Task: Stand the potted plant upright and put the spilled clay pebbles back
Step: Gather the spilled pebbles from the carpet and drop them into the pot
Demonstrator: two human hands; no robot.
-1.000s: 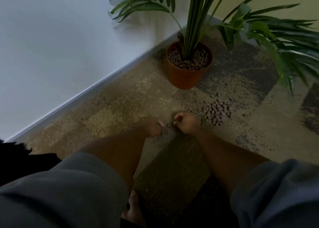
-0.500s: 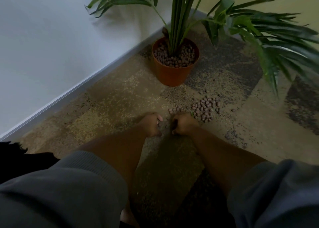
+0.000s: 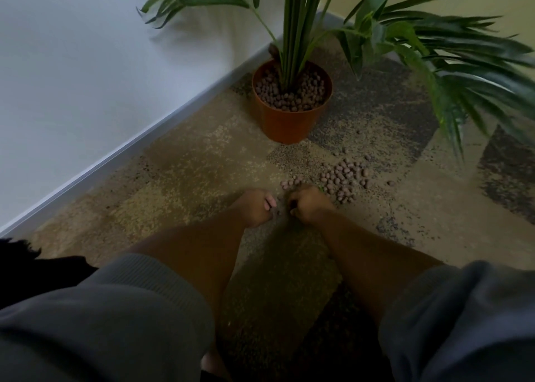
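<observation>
The carpet (image 3: pixel 202 161) carries everything here, and it meets a pale wall (image 3: pixel 72 63) along a skirting board (image 3: pixel 121 161) on the left side. The plant (image 3: pixel 304 20) is the biggest thing: it stands upright in its pot (image 3: pixel 285 124) at the far edge of the carpet, in the corner where the two walls meet, so I judge the first half of the task is done. The pot is filled near to its rim with pebbles. A heap of spilled pebbles (image 3: pixel 344 176) lies on the carpet in front of the pot and a little to the right, with a few single ones around it and a small group near the hands. The person bends over the floor with both forearms stretched forward, grey sleeves (image 3: pixel 121 309) pushed up. The right hand (image 3: pixel 308 205) lies just beside the near edge of the heap, its fingers curled as a fist; I think it gathers pebbles, but what is inside I cannot see. The left hand (image 3: pixel 256 206) rests close to it, fingers also curled under, and whether it holds anything I cannot tell. To do this step well, I would sweep the pebbles together with the side of one hand into the cupped other hand, not pick them one by one, then carry the handful low over the pot and let it fall near the stems, so nothing bounces out again.
</observation>
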